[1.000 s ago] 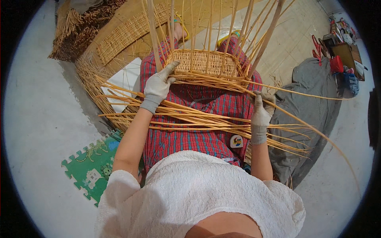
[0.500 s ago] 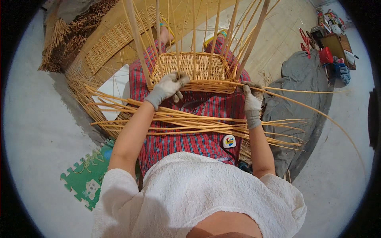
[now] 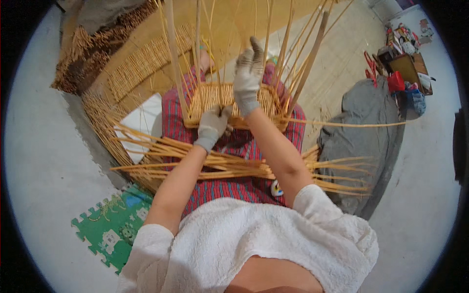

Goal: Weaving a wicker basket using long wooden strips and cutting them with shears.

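Observation:
A shallow rectangular wicker basket rests across my thighs, with tall upright stakes rising from its sides. My left hand, in a pale work glove, is closed on the near rim at an upright stake. Raised over the basket among the stakes is my gloved right hand. Its fingers point upward, seemingly pinching a long wicker rod that is smeared by motion above them. Another rod sticks out to the right from the basket's near right corner.
Loose wicker rods lie across my lap, partly over a white tape measure. A woven panel and brown bundles lie far left. Grey cloth is at right; a green foam mat is at left.
My right hand has moved from the basket's right corner up and left, over the basket. The long rod that curved out to the right has left that place. My left hand stays at the near rim.

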### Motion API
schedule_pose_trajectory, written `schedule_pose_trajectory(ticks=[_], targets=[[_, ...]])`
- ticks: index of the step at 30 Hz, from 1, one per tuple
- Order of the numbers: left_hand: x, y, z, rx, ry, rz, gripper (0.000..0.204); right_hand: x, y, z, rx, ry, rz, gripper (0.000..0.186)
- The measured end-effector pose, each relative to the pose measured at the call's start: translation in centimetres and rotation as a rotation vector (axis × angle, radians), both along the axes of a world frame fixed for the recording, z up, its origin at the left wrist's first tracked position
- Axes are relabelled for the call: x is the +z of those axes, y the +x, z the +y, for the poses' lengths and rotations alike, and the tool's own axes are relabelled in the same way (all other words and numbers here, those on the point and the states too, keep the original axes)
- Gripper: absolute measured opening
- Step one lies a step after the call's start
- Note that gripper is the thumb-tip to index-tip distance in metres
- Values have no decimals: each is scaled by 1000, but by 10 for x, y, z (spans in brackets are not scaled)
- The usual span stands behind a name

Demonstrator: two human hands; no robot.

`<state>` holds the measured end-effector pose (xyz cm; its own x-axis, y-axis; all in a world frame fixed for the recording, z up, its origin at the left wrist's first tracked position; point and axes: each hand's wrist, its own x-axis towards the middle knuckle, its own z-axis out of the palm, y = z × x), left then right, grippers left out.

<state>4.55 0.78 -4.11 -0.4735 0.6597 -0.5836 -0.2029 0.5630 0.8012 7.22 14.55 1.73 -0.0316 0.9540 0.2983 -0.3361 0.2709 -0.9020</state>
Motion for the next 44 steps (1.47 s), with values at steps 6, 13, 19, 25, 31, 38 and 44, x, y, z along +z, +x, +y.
schedule_pose_trajectory(ticks=[6,13,19,25,31,38,44], targets=[[15,-7,2,-203,96,6,29,8,85,-44,100,78,-124,43],[-1,-4,4,-122,90,-7,27,7,104,-44,96,-35,-115,23],[18,-8,-2,-162,115,-89,31,-76,162,-100,-166,-92,-169,22],[21,2,9,8,82,-128,42,-26,140,-115,-133,-197,-209,22],[36,14,14,-24,-36,31,44,-40,196,-71,74,-530,-71,12],[56,45,39,-411,84,33,33,-20,238,-59,-29,-417,-275,12],[0,54,52,-479,16,288,42,6,156,18,221,31,-349,38]])
